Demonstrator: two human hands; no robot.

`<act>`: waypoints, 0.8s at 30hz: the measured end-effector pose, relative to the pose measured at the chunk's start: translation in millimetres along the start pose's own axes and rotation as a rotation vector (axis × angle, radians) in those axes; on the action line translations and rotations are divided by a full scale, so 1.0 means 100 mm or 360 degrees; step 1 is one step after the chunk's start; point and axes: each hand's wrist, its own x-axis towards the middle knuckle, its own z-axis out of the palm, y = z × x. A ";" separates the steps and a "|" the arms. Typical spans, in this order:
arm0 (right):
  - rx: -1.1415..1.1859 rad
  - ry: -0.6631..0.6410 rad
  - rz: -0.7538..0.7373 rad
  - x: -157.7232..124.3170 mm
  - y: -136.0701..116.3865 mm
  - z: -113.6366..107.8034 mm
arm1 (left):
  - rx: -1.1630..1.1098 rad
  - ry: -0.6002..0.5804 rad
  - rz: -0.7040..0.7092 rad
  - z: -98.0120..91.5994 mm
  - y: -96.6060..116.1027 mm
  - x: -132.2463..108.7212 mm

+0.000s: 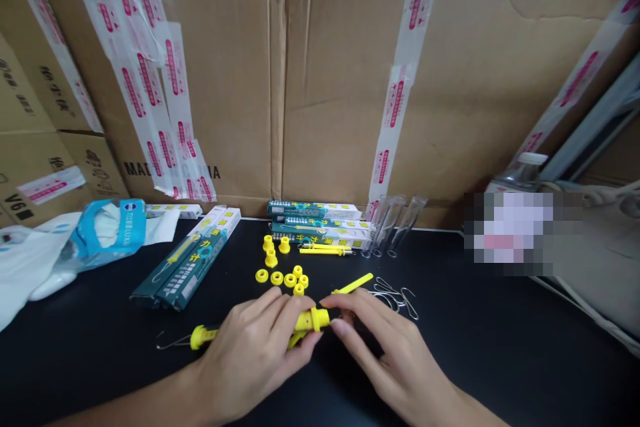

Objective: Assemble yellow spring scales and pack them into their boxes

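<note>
My left hand is closed around a spring scale, which lies nearly level with a yellow cap at each end. A wire hook sticks out past its left cap. At the right cap, my right hand has its thumb and index finger bent around the end; its other fingers are partly hidden. Just beyond the right fingers is a flat yellow strip. Loose metal hooks lie to its right. Yellow caps and yellow rings sit on the table beyond my left hand.
Green and white boxes lie at the back, beside clear tubes standing upright. More boxes and a blue-and-white packet are on the left. A large cardboard box walls off the black table. A bottle stands back right.
</note>
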 end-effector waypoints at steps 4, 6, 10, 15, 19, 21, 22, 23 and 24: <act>-0.0037 -0.0128 0.0062 0.02 -0.05 0.00 | 0.0045 -0.0041 0.0151 -0.03 0.02 0.01; 0.0016 -0.0180 0.0057 0.03 -0.07 0.02 | 0.0073 -0.0025 0.0165 -0.03 0.03 0.01; 0.0090 -0.0189 0.0082 0.04 -0.07 0.04 | 0.0046 0.0016 0.0101 -0.02 0.03 -0.01; 0.0065 -0.0201 0.0241 0.03 -0.04 0.05 | -0.0041 -0.0071 0.0065 0.01 0.02 -0.02; 0.0109 -0.0182 0.0253 0.03 -0.01 0.06 | -0.0058 -0.0106 0.0042 0.02 0.00 -0.03; 0.0117 -0.0173 0.0233 0.03 -0.01 0.06 | -0.0072 -0.0112 0.0035 0.02 0.00 -0.04; 0.0116 -0.0174 0.0222 0.02 -0.01 0.06 | -0.0083 -0.0112 0.0034 0.02 0.00 -0.05; 0.0110 -0.0180 0.0210 0.02 -0.01 0.06 | -0.0088 -0.0106 0.0029 0.02 0.00 -0.05; 0.0101 -0.0183 0.0197 0.02 -0.01 0.06 | -0.0092 -0.0095 0.0023 0.02 0.00 -0.05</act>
